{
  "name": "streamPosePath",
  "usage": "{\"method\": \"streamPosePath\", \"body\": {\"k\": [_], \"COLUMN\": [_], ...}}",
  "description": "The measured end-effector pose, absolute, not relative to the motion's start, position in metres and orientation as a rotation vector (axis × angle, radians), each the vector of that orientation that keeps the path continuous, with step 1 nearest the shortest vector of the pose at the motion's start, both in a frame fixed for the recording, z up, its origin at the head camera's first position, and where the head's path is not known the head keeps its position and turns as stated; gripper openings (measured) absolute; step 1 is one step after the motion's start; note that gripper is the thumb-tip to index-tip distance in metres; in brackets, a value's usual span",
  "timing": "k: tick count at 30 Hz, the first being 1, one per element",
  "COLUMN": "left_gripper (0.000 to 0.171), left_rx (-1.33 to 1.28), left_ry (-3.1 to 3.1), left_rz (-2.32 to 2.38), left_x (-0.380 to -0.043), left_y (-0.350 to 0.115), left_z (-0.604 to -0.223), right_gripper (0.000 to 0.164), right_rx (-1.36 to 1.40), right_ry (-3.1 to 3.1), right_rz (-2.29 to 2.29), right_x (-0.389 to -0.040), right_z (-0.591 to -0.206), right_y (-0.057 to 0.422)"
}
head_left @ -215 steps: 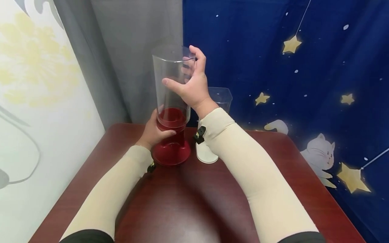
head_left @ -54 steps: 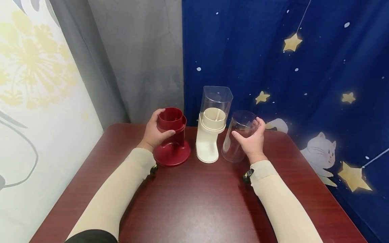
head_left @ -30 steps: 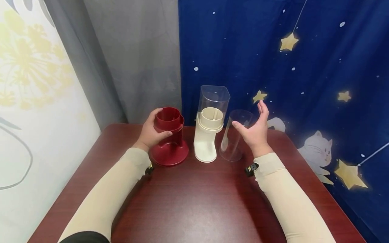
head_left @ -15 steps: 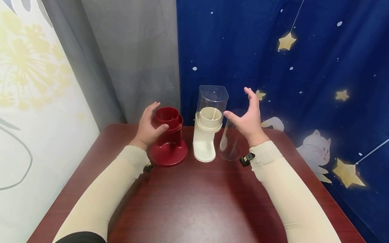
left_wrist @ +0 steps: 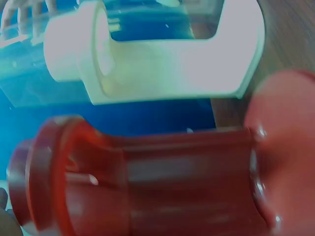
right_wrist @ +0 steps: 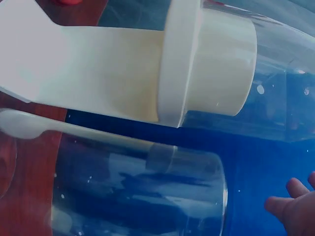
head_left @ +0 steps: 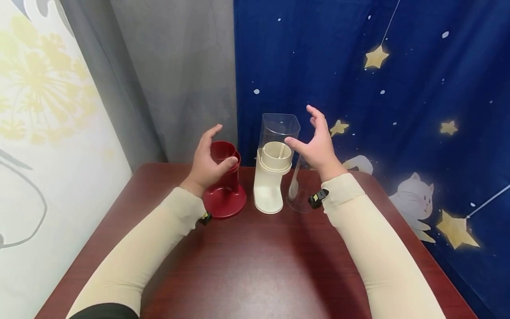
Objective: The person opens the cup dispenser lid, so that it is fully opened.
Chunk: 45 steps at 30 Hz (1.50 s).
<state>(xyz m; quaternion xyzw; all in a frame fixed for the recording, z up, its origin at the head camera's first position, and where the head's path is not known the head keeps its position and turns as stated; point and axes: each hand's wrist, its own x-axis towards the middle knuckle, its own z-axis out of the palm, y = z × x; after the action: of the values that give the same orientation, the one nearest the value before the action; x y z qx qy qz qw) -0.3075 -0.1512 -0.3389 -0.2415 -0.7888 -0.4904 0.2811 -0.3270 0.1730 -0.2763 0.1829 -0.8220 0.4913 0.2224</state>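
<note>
My left hand (head_left: 207,161) hovers in front of a dark red plastic stand (head_left: 225,201) with a round upper ring and a wide round base, thumb and fingers spread and nothing held. In the middle stands a cream stand (head_left: 268,192), its open ring backed by a tall clear shell (head_left: 280,126). Fingers apart, my right hand (head_left: 318,150) floats at the shell's right side, overlapping a clear cylinder (right_wrist: 147,187). That cylinder is upright on the table, a white spoon-shaped strip (head_left: 293,188) showing along its left side; its top is partly hidden by the hand.
All three stand in a row near the back edge of a reddish-brown table (head_left: 247,266). Behind it hang a grey curtain (head_left: 179,66) and a blue star-printed curtain (head_left: 418,110). A white patterned panel (head_left: 48,155) borders the left.
Earlier the right hand held the clear cylinder above the red stand, then set it down right of the cream stand. Both hands have since let go; the right has risen leftward, the left has moved slightly right.
</note>
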Motion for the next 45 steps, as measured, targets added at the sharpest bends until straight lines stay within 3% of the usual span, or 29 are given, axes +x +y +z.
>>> {"method": "streamPosePath", "body": {"k": [15,26,45], "left_gripper": [0.085,0.095,0.115], "left_rx": [-0.762,-0.787,-0.655], "left_ry": [-2.147,-2.282,-2.342], "left_rz": [-1.500,-1.489,-1.567], "left_x": [-0.303,-0.302,-0.309], "left_y": [-0.125,-0.104,-0.058], "left_z": [-0.325,-0.325,-0.369], "right_gripper": [0.104,0.084,0.078], "right_rx": [0.584,0.600,0.590], "right_ry": [-2.470,-2.480,-2.210], "right_rz": [1.307,1.353,1.632], "right_x": [-0.352,-0.355,-0.357], "right_z": [-0.268,-0.274,-0.291], "right_y": [0.156,0.152,0.136]}}
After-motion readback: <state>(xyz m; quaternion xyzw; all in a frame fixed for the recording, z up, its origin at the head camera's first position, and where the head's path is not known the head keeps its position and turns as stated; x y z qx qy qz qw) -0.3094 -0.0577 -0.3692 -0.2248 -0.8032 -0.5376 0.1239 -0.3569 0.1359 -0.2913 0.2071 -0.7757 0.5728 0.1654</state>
